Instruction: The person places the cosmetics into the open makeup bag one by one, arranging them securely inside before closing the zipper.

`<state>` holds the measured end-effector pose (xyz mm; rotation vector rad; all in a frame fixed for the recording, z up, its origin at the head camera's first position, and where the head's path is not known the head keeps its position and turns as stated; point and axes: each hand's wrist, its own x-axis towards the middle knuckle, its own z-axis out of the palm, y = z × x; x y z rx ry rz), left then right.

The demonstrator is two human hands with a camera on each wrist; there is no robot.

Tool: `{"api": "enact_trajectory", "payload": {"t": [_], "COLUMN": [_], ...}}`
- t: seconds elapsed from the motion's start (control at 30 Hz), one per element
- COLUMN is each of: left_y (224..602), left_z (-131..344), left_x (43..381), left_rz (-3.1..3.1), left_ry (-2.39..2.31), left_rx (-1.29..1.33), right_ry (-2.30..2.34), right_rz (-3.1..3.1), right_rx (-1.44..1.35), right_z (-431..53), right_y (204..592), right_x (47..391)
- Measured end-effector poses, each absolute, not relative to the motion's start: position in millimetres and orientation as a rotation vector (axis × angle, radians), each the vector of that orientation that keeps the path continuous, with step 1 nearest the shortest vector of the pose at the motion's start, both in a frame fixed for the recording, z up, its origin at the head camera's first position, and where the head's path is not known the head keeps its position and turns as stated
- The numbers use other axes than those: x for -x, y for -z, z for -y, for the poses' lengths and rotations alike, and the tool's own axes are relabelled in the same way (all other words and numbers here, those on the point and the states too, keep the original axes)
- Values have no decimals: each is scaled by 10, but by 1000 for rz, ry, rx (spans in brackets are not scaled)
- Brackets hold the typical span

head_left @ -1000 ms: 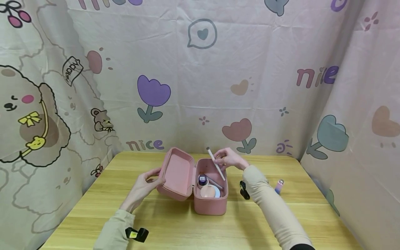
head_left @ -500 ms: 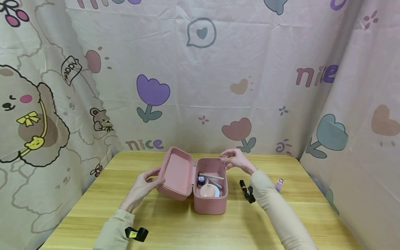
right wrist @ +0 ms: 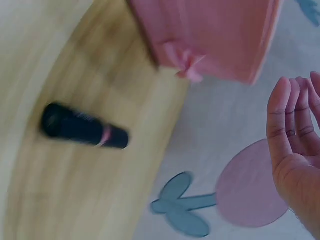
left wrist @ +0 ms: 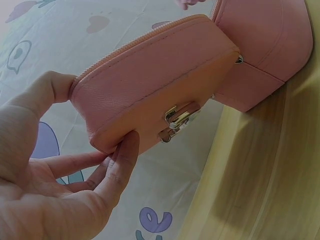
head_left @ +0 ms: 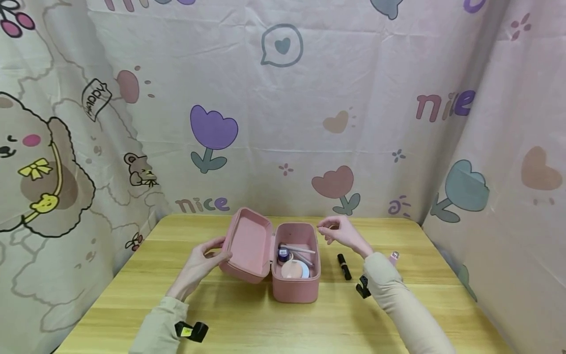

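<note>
A pink zip-up cosmetic case [head_left: 295, 292] stands on the table with its lid [head_left: 247, 241] swung out to the left. My left hand [head_left: 201, 263] grips the lid's outer edge, thumb on one side and fingers on the other; gold-toned fittings [left wrist: 177, 120] show on the lid's outside. Inside the case lie a white makeup brush [head_left: 301, 250], another slim stick [head_left: 303, 259], a dark-capped jar [head_left: 283, 252] and a round peach-coloured disc [head_left: 292, 269]. My right hand [head_left: 345, 233] hovers just right of the case, holding nothing, fingers relaxed.
A black lipstick tube [head_left: 344, 267] lies on the wooden table [head_left: 247, 319] right of the case. Farther right, a small pink bottle [head_left: 394, 256] is partly hidden behind my right sleeve. A patterned curtain [head_left: 265, 182] closes off the back and sides.
My right hand has let the white brush down into the case and drawn away to the right. The lipstick tube has come out from behind the arm. My left hand stays on the lid.
</note>
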<state>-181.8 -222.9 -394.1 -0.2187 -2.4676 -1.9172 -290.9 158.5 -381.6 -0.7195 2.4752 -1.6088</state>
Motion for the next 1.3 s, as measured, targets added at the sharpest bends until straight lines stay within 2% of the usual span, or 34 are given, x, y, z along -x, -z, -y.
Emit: {"api": "enact_trajectory", "payload": {"t": [0.17,0.3,0.83,1.07,1.3], "left_y": [3932,3934,3950,3956,3943], "left_z": [2225,2232,2233,2232,2229], "left_x": [1825,1825,1821,1820,1819], "left_rz": [2462,2467,2458,2451,2451], "left_ry": [1932,1928,1939,1943,1952], "left_rx": [219,217,213,222,211], "right_ry": [1610,1643,1108,859,829], "right_rz": [-2468,-2508,-2763,-2797,-2803], "right_rx": [745,674,107,65,15], "right_z": [-1522,-1621,-1985,-1969,-1923], "right_y": [3703,3865,4242,4357,4425], "right_x": [2838,2903,2746,2703,2701]}}
